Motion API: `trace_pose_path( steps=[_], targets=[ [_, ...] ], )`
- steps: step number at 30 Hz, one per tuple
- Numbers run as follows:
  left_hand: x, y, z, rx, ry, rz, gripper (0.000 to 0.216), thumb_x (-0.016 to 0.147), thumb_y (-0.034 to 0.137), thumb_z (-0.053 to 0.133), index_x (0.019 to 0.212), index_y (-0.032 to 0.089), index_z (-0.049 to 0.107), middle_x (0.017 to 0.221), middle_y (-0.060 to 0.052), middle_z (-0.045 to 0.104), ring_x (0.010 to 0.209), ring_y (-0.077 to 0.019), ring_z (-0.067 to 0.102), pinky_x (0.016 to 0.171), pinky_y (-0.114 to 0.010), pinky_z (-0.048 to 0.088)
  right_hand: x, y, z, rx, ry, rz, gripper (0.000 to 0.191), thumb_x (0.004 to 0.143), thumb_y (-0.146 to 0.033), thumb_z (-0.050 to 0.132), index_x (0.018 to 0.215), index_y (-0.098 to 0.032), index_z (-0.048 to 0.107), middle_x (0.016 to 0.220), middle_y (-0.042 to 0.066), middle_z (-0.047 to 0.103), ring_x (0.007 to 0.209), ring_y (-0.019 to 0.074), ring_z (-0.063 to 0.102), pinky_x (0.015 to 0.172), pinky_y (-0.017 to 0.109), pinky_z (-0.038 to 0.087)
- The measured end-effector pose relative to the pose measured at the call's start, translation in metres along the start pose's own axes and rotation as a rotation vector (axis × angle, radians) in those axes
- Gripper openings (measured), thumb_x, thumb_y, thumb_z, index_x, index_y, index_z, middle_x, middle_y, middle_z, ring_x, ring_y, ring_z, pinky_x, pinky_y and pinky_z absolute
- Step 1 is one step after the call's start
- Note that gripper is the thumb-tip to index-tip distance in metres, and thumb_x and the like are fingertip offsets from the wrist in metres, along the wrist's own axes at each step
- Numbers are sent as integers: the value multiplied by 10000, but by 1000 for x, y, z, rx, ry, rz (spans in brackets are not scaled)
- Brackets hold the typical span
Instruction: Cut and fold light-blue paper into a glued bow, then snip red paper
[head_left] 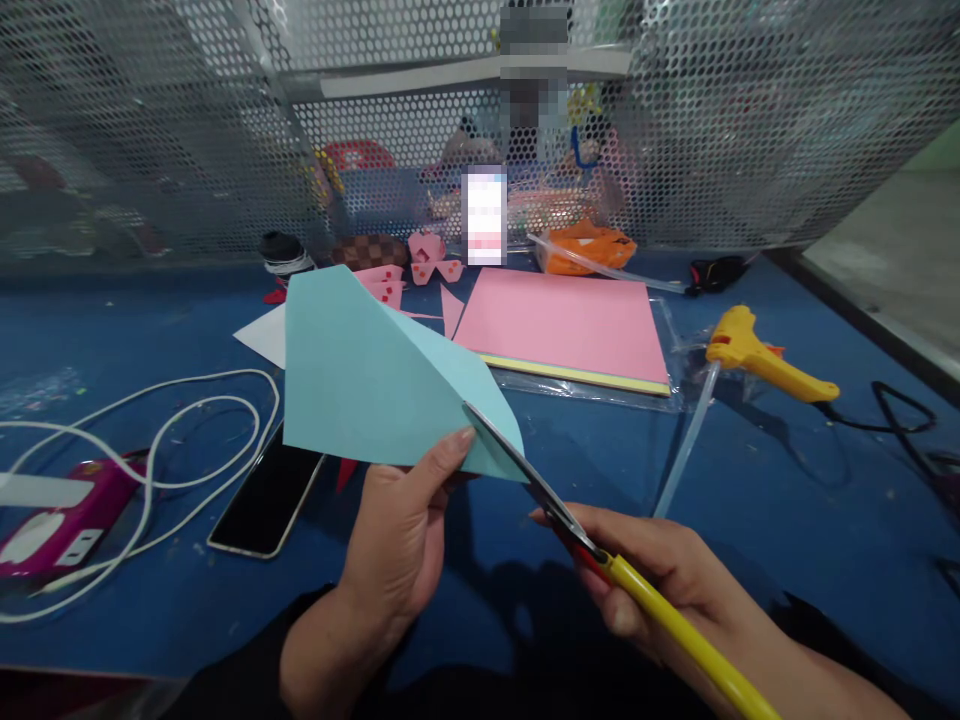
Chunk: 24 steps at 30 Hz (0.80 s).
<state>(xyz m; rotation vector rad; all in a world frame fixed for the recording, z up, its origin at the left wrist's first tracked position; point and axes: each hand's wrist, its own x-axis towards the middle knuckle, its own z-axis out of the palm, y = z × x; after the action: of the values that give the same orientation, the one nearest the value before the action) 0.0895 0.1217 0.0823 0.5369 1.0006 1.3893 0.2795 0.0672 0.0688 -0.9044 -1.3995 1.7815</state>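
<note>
A light blue sheet of paper (352, 370) is held up over the table, pinched along its lower edge between the thumb and fingers of my left hand (409, 530). A crease or cut line slants down across its right part. My right hand (660, 575) grips scissors (551, 505) with yellow and red handles. Their blades point up and left, lying against the right part of the paper, with the tip near my left thumb. Part of the lower blade is hidden by the paper, and the fingers inside the handles are partly out of sight.
On the blue table (585, 450) lie a stack of pink paper (562, 325), a yellow glue gun (765, 360), a black-screened phone (266, 495), a magenta power strip (75, 510) and a white cable (154, 470). Pink paper shapes (431, 255) and a lit phone (485, 215) stand before a perforated metal panel (405, 110).
</note>
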Motion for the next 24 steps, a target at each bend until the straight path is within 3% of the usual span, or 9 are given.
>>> trace_pose_path(
  steps=[4, 7, 11, 19, 24],
  targets=[
    [3, 4, 2, -76, 84, 29, 330, 680, 154, 836, 987, 248, 757, 973, -11, 772, 932, -189, 704, 754, -260, 594, 0, 2, 0, -27, 12, 39, 344, 878, -429, 674, 1182, -268, 664, 726, -50, 407, 604, 94, 334, 531, 203, 355],
    [5, 5, 2, -85, 128, -2, 333, 692, 135, 828, 997, 245, 751, 953, 2, 768, 900, -159, 697, 742, -242, 589, -3, 5, 1, 18, 22, 97, 460, 858, -498, 674, 1250, -266, 614, 734, -44, 418, 603, 97, 370, 518, 200, 366],
    [4, 1, 1, -74, 98, -25, 394, 679, 132, 831, 1049, 226, 737, 944, -8, 760, 870, -166, 691, 762, -272, 585, -6, 7, 2, 92, 23, 89, 601, 814, -510, 724, 1343, -330, 502, 788, -54, 426, 572, 72, 345, 502, 184, 340],
    [-7, -8, 3, -65, 81, -125, 371, 703, 173, 823, 1062, 190, 733, 984, -43, 751, 925, -200, 687, 837, -322, 575, -3, -2, 0, -70, -16, 68, 595, 805, -577, 705, 1293, -270, 558, 766, -50, 417, 621, 102, 327, 504, 220, 291],
    [-7, -9, 4, -74, 82, -98, 420, 699, 148, 821, 1101, 214, 721, 988, -35, 748, 948, -199, 686, 844, -306, 573, -2, 6, 1, -95, 17, -12, 484, 878, -537, 635, 1257, -240, 596, 721, -57, 407, 591, 94, 312, 510, 222, 324]
  ],
)
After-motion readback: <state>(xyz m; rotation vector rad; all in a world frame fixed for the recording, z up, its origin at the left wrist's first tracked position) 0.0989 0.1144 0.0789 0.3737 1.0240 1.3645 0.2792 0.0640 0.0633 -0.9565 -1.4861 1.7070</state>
